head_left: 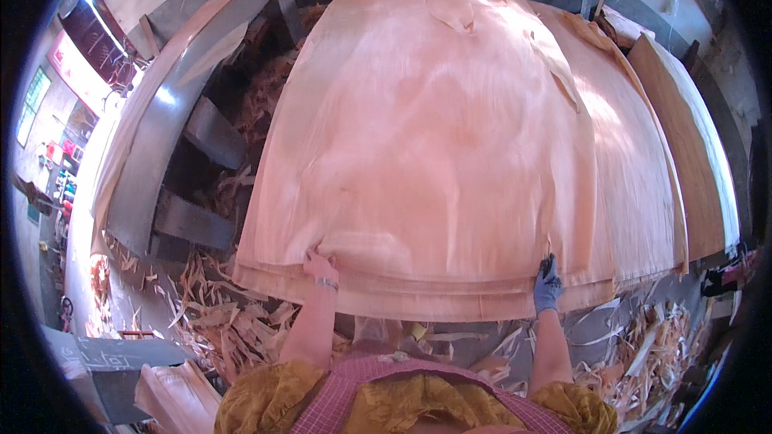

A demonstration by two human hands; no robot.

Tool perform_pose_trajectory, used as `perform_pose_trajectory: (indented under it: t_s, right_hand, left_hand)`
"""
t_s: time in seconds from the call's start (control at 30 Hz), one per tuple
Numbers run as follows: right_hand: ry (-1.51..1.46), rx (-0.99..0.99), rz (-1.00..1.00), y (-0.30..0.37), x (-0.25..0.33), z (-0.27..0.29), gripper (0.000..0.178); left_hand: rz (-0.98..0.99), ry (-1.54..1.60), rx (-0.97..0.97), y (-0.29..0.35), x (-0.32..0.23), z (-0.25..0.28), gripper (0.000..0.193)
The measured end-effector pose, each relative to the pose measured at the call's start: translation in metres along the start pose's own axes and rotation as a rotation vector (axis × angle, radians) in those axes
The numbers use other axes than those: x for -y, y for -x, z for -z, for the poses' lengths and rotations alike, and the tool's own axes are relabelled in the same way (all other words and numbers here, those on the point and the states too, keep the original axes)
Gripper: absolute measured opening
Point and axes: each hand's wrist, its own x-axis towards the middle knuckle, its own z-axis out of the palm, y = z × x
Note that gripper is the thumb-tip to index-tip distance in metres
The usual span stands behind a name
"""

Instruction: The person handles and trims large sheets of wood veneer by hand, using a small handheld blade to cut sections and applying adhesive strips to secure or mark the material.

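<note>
A large, thin sheet of wood veneer (418,137), pinkish tan and rippled, covers a stack of similar sheets in front of me. My left hand (322,267), bare with a band at the wrist, grips its near edge on the left. At the near edge on the right, my right hand (548,283) in a blue-grey glove with dark fingertips pinches the same sheet. The veneer bulges a little beside my left hand. Torn, lifted flaps show along its right side. Edges of lower sheets (450,307) stick out below both hands.
More veneer stacks (623,137) stand to the right, with a browner board (683,153) beyond. On the left is a grey metal table (145,169) with beams (215,133). Veneer scraps (233,329) litter the floor on both sides. Folded veneer (177,394) lies at lower left.
</note>
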Motion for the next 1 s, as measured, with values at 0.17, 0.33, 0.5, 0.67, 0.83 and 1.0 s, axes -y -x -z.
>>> perform_pose_trajectory:
  t_s: [0.17, 0.33, 0.5, 0.67, 0.83, 1.0]
  right_hand:
    - [-0.184, 0.135, -0.101, 0.029, 0.026, 0.018, 0.048]
    - [-0.267, 0.028, 0.009, 0.040, 0.002, 0.008, 0.048]
    - [-0.132, 0.156, -0.110, 0.055, 0.026, 0.008, 0.049]
    - [-0.224, 0.198, -0.084, 0.064, 0.036, -0.002, 0.049]
    - [-0.227, 0.195, -0.065, 0.061, 0.011, -0.015, 0.050]
    - [-0.344, 0.233, -0.119, 0.063, 0.005, -0.024, 0.049]
  left_hand:
    - [0.057, 0.089, -0.077, -0.016, -0.009, 0.022, 0.025]
    - [0.021, -0.068, -0.193, -0.016, -0.047, 0.052, 0.039]
    - [-0.275, -0.020, -0.148, -0.085, -0.049, 0.075, 0.030]
    - [-0.168, 0.191, -0.223, -0.096, -0.065, 0.078, 0.022]
    - [-0.583, -0.056, -0.225, -0.106, -0.065, 0.090, 0.023]
    - [-0.081, -0.177, -0.247, -0.123, -0.065, 0.114, 0.012]
